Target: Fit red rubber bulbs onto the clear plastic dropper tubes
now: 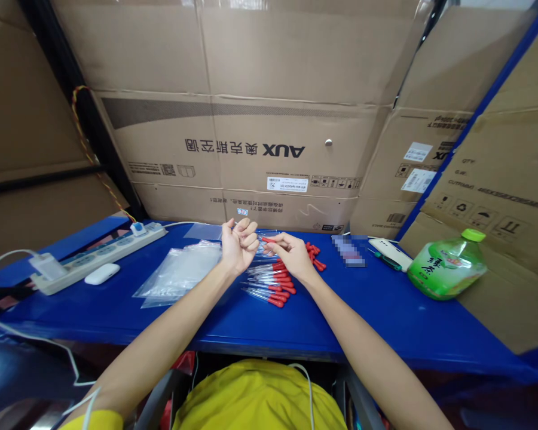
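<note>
My right hand (292, 253) pinches a dropper by its red rubber bulb (269, 240), just above the blue table. To its left, my left hand (239, 246) is closed with the fingers curled in; whatever they hold, if anything, is hidden. Several clear droppers with red bulbs (275, 297) lie in a loose pile below the hands, bulbs toward the right. More red bulbs (314, 253) show beyond my right hand. A stack of clear plastic bags (179, 276) lies flat to the left of my left hand.
A power strip (103, 257) with plugs and a white case (102, 273) lie at the left. On the right are a blurred-out packet (348, 251), a white device (391, 253) and a green bottle (448, 266). Cardboard (233, 125) walls the back.
</note>
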`<state>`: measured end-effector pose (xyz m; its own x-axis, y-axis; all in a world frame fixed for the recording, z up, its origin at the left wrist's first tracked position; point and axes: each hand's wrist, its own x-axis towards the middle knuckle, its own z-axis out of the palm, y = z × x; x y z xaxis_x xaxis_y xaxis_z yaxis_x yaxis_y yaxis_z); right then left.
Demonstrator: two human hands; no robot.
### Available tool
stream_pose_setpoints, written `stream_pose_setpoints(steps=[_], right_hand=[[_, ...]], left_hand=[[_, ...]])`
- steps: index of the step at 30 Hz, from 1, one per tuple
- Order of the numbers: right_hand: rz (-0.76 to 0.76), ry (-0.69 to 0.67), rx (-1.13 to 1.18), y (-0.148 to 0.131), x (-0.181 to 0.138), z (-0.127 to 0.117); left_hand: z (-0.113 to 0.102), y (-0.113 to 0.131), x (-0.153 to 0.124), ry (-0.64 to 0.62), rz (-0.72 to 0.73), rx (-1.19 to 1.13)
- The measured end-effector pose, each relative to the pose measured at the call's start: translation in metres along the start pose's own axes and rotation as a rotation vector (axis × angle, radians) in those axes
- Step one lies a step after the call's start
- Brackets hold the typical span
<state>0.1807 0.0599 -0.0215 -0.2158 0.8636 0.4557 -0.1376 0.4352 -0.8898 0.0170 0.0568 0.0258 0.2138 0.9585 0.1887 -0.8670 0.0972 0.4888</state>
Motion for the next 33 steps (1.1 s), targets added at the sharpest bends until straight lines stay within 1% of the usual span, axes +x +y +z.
stream_pose_setpoints(steps=[5, 16, 24, 28, 33], right_hand=[[-0.020, -0.012, -0.005, -0.0018, -0.0018, 0.0013], [-0.049, -0.049, -0.136, -0.0028, -0.0029, -0.0011], [-0.082, -0.045, -0.200, -0.0093, -0.0049, -0.0003], [-0.095, -0.047, -0.213, -0.0090, -0.0042, -0.0004], [-0.125, -0.015, -0.240, -0.0092, -0.0021, -0.0009]], left_hand=[[-0.0014, -0.0013, -0.0005, 0.007, -0.001, -0.016], [-0.0023, -0.0040, -0.0012, -0.015, -0.010, -0.002], [-0.0022, -0.0102, -0.0018, 0.008, -0.041, 0.038], [-0.0007, -0.0077, -0.0022, -0.007, -0.050, 0.037], [0.0026, -0.0030, -0.0042, -0.042, -0.044, 0.055]])
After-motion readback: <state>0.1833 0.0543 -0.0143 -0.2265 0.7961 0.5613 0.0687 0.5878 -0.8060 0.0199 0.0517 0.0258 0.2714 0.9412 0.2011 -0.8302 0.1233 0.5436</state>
